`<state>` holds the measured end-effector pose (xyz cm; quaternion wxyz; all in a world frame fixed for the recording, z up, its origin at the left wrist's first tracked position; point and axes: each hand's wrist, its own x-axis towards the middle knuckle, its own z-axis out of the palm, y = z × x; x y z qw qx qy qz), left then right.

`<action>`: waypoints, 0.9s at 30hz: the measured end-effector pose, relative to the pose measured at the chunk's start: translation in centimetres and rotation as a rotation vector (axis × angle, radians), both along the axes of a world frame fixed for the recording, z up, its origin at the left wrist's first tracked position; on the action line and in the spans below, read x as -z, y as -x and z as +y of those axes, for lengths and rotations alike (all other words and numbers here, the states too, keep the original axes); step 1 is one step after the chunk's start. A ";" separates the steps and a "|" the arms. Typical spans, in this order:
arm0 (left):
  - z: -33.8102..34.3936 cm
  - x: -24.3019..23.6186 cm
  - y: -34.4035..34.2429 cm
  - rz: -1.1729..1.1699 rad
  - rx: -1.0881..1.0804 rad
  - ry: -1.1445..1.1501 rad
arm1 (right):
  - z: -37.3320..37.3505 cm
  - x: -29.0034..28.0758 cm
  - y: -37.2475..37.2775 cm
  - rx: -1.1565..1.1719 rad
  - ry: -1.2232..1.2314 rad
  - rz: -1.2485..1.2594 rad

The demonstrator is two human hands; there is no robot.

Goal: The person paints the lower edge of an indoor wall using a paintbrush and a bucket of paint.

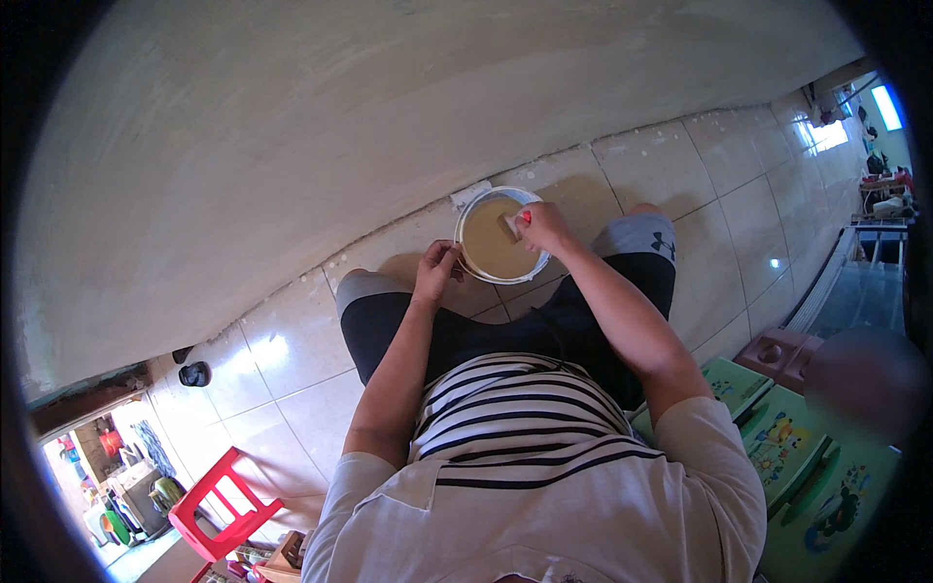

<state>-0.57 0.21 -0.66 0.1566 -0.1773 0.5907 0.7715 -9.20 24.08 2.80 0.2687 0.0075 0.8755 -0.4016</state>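
A round white bucket point(505, 282) of beige paint point(491, 255) stands on the tiled floor between my knees, close to the foot of the wall. My left hand point(436, 272) is closed on the bucket's left rim, thumb and fingertips at its edge. In my right hand point(546, 229) is a paintbrush point(512, 226) with a red part at its handle. Its head is over the paint on the right side of the bucket. How deep the bristles reach I cannot tell.
A pale plastered wall point(369, 126) rises just beyond the bucket. At the lower left are a red plastic chair point(225, 505), dark footwear point(194, 374) and a doorway. Green drawers with cartoon pictures point(787, 437) stand at my right, near a dark blurred round shape point(868, 384).
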 end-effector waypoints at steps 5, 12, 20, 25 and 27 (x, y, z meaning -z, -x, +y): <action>-0.1 0.1 0.0 0.007 0.005 0.003 | 2.7 -0.5 0.8 0.221 0.253 -0.181; -0.2 0.5 0.0 -0.004 -0.004 -0.008 | 5.9 -4.3 0.3 0.381 0.458 -0.367; -0.1 0.5 -0.1 0.005 -0.009 -0.004 | 8.6 -5.9 -0.5 0.340 0.616 -0.453; 0.2 -0.2 0.0 -0.018 -0.014 0.005 | 9.2 -7.1 -1.5 0.380 0.561 -0.447; 0.1 -0.3 -0.1 -0.013 -0.016 0.014 | 9.1 -8.0 -2.1 0.385 0.566 -0.434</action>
